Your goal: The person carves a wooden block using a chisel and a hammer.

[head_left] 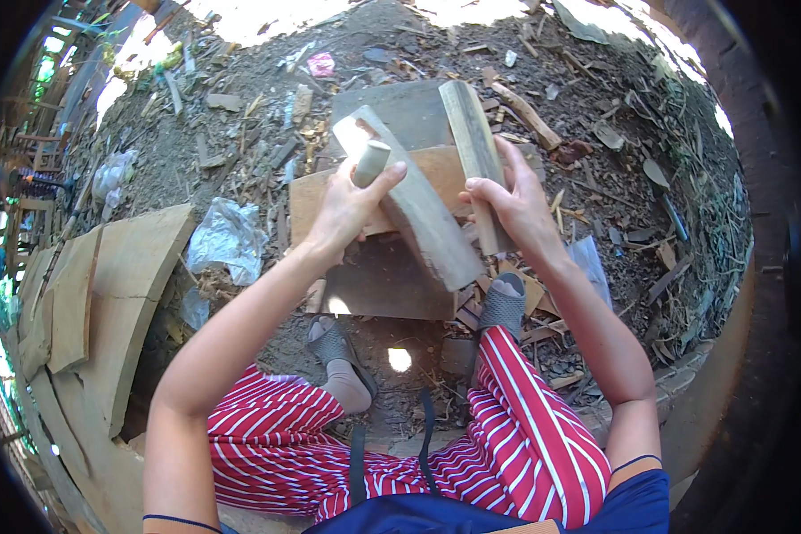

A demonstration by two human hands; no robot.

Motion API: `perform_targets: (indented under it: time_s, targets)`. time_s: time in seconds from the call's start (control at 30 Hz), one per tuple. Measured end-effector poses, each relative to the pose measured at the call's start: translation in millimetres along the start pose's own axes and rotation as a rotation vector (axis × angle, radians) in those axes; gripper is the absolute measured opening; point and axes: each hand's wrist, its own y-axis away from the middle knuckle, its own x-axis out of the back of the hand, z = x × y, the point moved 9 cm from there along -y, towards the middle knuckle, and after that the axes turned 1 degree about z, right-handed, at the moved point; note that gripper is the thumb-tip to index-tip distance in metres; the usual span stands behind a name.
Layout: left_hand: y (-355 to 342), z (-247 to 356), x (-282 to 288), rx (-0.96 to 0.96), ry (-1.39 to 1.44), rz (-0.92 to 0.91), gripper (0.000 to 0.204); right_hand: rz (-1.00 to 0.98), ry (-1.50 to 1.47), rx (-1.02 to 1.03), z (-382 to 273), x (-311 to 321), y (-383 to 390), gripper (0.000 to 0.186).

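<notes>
Over a low brown worktop of flat wooden boards, both hands are closed on pieces. The left hand curls around a short, pale, round-ended cylinder, its thumb lying against a long grey-brown flat slab; the hand hides where these two meet, so they may be one thing or two. The slab slants from upper left to lower right, its lower end by the worktop's near edge. The right hand pinches a long, pale yellowish, square-edged wooden bar between thumb and fingers, the bar tilted and standing just beside the slab, apart from it at the top.

To the left, a crumpled clear plastic bag lies on the dark, chip-strewn ground, near broad pale wooden planks. Beyond the worktop, a thick light-brown stick rests among the scraps, with a small pink wrapper farther left.
</notes>
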Motion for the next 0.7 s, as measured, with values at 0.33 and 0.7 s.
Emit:
perform_targets:
  time_s: [0.33, 0.7]
  targets:
    - [-27, 54, -18, -0.153, -1.052, -0.224, 0.1, 0.056, -0.716, -0.31, 17, -54, 67, 0.066]
    - [-4, 43, 0, -0.189, -1.332, -0.13, 0.083, 0.239, -0.246, 0.053, 11, 52, 17, 0.061]
